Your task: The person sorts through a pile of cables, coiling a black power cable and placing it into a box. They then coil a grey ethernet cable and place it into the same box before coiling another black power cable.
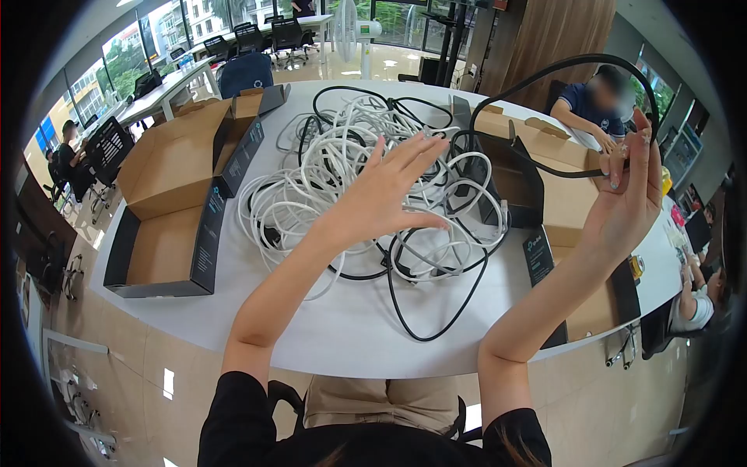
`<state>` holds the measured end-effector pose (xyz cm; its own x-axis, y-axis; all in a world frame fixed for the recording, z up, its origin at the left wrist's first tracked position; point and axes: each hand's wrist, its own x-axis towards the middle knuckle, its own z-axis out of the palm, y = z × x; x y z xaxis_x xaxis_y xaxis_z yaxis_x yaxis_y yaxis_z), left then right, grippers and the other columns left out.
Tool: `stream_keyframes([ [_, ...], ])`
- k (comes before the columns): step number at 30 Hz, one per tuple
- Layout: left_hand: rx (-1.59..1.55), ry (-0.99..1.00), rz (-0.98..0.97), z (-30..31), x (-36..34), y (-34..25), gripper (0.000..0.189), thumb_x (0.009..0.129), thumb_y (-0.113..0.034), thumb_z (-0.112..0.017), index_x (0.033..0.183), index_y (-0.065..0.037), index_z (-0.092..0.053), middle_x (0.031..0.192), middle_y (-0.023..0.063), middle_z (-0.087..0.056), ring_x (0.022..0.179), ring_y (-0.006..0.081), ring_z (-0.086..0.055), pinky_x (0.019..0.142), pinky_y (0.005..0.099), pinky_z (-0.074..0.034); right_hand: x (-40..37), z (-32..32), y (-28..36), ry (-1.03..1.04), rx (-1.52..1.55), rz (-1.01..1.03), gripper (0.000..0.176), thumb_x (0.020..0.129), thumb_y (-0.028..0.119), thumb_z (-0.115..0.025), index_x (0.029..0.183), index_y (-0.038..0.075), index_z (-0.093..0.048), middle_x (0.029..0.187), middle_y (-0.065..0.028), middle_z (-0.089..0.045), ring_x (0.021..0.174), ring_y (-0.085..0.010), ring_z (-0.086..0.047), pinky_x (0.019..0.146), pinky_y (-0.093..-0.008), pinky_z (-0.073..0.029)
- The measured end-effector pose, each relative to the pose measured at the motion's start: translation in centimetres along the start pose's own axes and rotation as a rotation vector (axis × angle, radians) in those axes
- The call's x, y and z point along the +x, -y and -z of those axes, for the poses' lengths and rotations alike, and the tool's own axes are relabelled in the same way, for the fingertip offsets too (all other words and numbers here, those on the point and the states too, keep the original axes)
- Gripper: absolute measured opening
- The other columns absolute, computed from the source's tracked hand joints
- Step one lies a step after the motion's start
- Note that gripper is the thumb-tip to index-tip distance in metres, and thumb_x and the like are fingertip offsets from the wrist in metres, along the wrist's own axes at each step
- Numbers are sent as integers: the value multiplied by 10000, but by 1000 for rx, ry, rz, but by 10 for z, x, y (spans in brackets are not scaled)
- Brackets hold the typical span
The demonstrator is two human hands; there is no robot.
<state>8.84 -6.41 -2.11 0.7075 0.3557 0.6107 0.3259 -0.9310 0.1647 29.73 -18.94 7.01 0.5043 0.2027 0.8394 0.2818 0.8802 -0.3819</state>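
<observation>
A large tangle of white cables [299, 194], with black cables mixed in, lies on the white table [327, 327]. My left hand [393, 187] is over this pile, its fingers spread and thumb apart, holding nothing. Raised at the right, my right hand [634, 171] has its fingers closed on a black cable [607, 58]. That cable bows upward in a wide loop and runs back left toward the pile. Another black cable loop [426, 339] sticks out at the pile's near side.
Open cardboard boxes, black outside and brown inside, flank the pile: one on the left [163, 249], others on the right [510, 179]. A person in a dark shirt [580, 105] sits across the table at the right. A white fan [346, 31] stands behind.
</observation>
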Motion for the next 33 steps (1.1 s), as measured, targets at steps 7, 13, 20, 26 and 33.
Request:
stream_keyframes([
  [7, -428, -153, 184, -17, 1, -6, 802, 742, -322, -691, 1375, -84, -260, 1386, 122, -336, 1265, 267, -344, 1046, 373, -259, -12, -14, 13, 87, 147, -6, 325, 896, 129, -522, 1136, -90, -519, 680, -10, -463, 497, -8, -303, 450, -174, -244],
  [13, -626, -159, 135, -18, 3, -11, 794, 736, -170, -690, 1380, -51, -242, 1379, 141, -347, 1265, 239, -357, 1044, 365, -257, -25, -13, 26, 359, 314, 49, 330, 897, 203, -524, 1094, -62, -526, 638, 4, -384, 490, -35, -269, 428, -195, -175],
  [20, -313, -146, 139, -43, -2, 0, 752, 774, -295, -653, 1370, -51, -266, 1196, 95, -530, 1053, 208, -490, 928, 387, -294, -40, -20, 34, 311, 420, -51, 367, 899, 229, -519, 1145, -39, -478, 727, -6, -410, 489, -33, -264, 424, -194, -176],
  [26, -201, 20, 264, -35, -3, -15, 532, 827, -326, -590, 1287, -113, -427, 869, -98, -620, 875, 106, -473, 888, 362, -190, -22, 9, 60, 176, 540, -53, 355, 937, 216, -451, 1200, -23, -456, 700, 16, -362, 467, -38, -237, 418, -204, -159],
  [33, -559, 41, 209, -37, -3, -7, 302, 827, -278, -585, 1095, -144, -552, 960, -51, -609, 1030, 113, -490, 987, 464, -146, -19, 29, 69, 268, 553, 38, 355, 951, 207, -412, 1215, -31, -426, 713, 6, -361, 456, -42, -227, 420, -205, -158],
])
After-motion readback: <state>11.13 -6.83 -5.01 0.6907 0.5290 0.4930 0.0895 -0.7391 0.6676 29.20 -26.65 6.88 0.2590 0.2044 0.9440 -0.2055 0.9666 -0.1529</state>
